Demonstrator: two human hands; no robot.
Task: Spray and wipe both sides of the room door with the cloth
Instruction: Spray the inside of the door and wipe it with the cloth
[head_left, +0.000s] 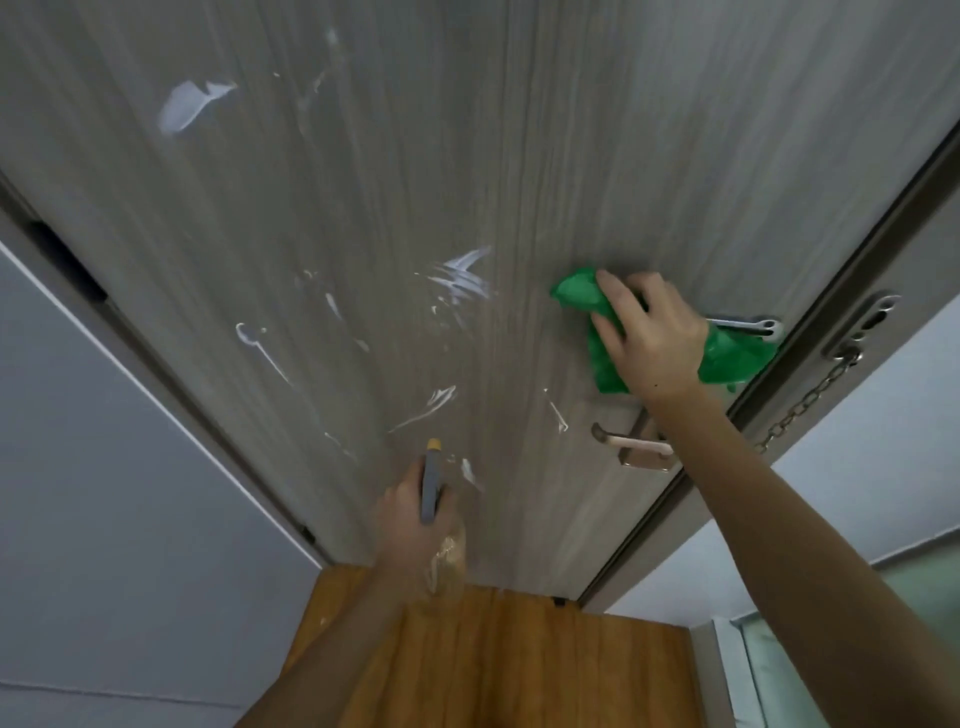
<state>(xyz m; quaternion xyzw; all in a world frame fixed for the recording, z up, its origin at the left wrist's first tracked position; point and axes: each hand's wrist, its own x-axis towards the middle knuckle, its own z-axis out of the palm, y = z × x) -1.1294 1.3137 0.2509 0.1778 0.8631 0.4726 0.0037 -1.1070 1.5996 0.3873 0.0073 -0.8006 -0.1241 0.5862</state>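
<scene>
Clearly the job is only partway through on this side of the door (363, 208): white smears and streaks (457, 283) are scattered across its middle and one larger patch sits high on the left, none of them wiped off yet. Nothing in view shows the other side, so I would judge that it is left to do.

The right hand (649, 338) presses the green cloth (597, 322) flat against the door just above the lever handle (636, 444), fingers spread and lightly bent over the bunched fabric. The left hand (410, 514) is wrapped around a spray bottle (439, 530) lower down, its nozzle aimed at the door.

The door has a pale grey, wood-grain face with fine vertical lines and a matte look. The cloth is thin, crumpled and bright. The bottle is clear plastic with a grey trigger head and a yellowish tip. A metal chain (810, 400) hangs from the frame at right, and the floor (519, 660) below is warm brown wood.
</scene>
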